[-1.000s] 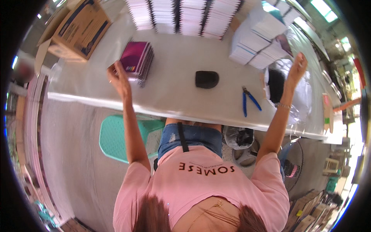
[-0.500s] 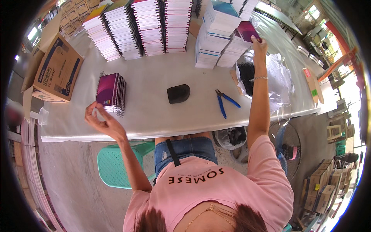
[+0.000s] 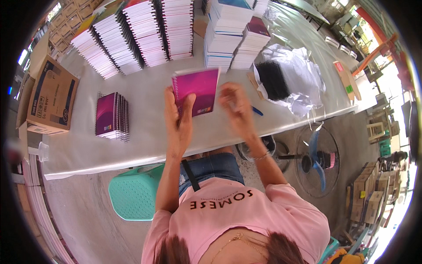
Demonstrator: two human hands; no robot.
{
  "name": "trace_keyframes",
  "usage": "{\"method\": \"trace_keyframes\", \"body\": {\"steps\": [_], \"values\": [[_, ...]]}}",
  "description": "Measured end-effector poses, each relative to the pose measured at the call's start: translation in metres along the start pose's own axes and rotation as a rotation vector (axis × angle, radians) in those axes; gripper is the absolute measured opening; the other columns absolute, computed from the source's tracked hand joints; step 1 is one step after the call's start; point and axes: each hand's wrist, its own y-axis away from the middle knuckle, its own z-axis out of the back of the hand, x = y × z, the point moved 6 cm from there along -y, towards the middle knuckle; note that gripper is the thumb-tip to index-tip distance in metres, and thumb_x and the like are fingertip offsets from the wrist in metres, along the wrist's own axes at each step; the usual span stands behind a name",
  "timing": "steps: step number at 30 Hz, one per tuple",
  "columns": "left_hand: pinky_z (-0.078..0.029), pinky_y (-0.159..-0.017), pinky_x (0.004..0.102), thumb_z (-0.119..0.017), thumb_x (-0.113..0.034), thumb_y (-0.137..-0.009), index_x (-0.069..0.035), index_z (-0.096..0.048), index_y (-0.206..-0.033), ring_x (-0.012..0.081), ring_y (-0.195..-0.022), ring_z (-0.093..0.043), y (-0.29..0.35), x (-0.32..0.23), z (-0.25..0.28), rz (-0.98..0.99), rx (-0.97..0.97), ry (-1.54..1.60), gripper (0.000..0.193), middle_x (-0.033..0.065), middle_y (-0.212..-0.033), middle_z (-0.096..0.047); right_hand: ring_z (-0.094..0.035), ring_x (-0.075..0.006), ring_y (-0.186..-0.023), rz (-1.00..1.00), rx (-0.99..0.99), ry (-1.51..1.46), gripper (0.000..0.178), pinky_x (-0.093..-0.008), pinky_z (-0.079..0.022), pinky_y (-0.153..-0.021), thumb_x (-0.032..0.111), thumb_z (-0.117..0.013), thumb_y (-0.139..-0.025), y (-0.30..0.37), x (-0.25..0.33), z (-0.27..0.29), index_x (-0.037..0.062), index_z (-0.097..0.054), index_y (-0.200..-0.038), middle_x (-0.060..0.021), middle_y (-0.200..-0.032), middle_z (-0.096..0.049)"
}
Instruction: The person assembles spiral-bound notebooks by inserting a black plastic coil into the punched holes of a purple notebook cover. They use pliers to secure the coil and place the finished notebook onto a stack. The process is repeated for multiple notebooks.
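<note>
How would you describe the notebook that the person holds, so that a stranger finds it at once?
Start at the long grey table with rows of stacked notebooks along its far side. Above its middle, the left hand holds up one spiral notebook with a magenta-purple cover. Unlike the similar pile lying at the left, it is single and lifted off the table.

on your table [image 3: 145, 145] to the left lies a small stack of purple spiral notebooks [image 3: 112, 116], and further left a cardboard box [image 3: 50, 102] sits at the edge. along the far side you have rows of tall notebook stacks [image 3: 145, 33]. to the right, a bundle of black spiral bindings [image 3: 272, 79] rests on crumpled clear plastic [image 3: 303, 83]. below the table edge stands a green plastic stool [image 3: 134, 193], and a floor fan [image 3: 316, 160] sits on the ground to your right.
</note>
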Motion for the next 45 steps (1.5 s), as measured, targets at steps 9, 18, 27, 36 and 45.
{"method": "trace_keyframes", "body": {"steps": [9,18,27,36,45], "values": [[-0.024,-0.108,0.0581,-0.058,-0.005,-0.09,-0.013,-0.061,-0.108,0.0229,-0.11,-0.054,0.038,0.015,0.05,-0.158,0.323,-1.193,0.02,0.0034,-0.107,-0.058,-0.061,-0.0312,-0.113,-0.565,-0.174,1.501,0.037,-0.0663,-0.03,-0.098,0.049,-0.059,-0.091,-0.042,-0.146,0.289,0.0196,-0.067,-0.111,-0.0104,-0.113,-0.069],[-0.014,-0.107,0.0733,-0.077,-0.04,-0.079,-0.014,-0.061,-0.108,0.0293,-0.12,-0.045,0.06,0.035,0.058,-0.207,0.092,-1.153,0.042,0.0056,-0.115,-0.048,-0.064,-0.031,-0.107,-0.617,0.018,1.113,0.036,-0.0641,-0.026,-0.101,0.041,-0.057,-0.094,-0.051,-0.178,0.3,0.0123,-0.063,-0.114,-0.0128,-0.111,-0.069],[-0.019,-0.105,0.0683,-0.085,-0.047,-0.066,-0.013,-0.061,-0.091,0.0294,-0.114,-0.047,0.058,0.05,0.055,-0.225,-0.064,-1.116,0.048,0.0041,-0.11,-0.05,-0.063,-0.0352,-0.108,-0.487,-0.141,1.11,0.026,-0.0646,-0.031,-0.096,0.03,-0.06,-0.092,-0.04,-0.21,0.325,0.0125,-0.063,-0.111,-0.0128,-0.11,-0.069],[-0.024,-0.102,0.0632,-0.087,-0.042,-0.064,-0.014,-0.06,-0.088,0.0283,-0.111,-0.048,0.057,0.049,0.049,-0.245,-0.113,-1.116,0.046,0.0027,-0.107,-0.052,-0.062,-0.0337,-0.109,-0.519,-0.249,1.394,0.023,-0.0695,-0.024,-0.104,0.036,-0.068,-0.086,-0.047,-0.185,0.323,0.0152,-0.068,-0.097,-0.0062,-0.109,-0.07],[-0.025,-0.102,0.0613,-0.084,-0.035,-0.067,-0.017,-0.061,-0.085,0.028,-0.114,-0.048,0.055,0.05,0.047,-0.254,-0.139,-1.149,0.034,0.0009,-0.107,-0.054,-0.059,-0.0333,-0.116,-0.639,-0.092,1.267,0.031,-0.0697,-0.022,-0.105,0.044,-0.063,-0.089,-0.053,-0.182,0.315,0.0161,-0.07,-0.102,-0.0063,-0.119,-0.067]]}}
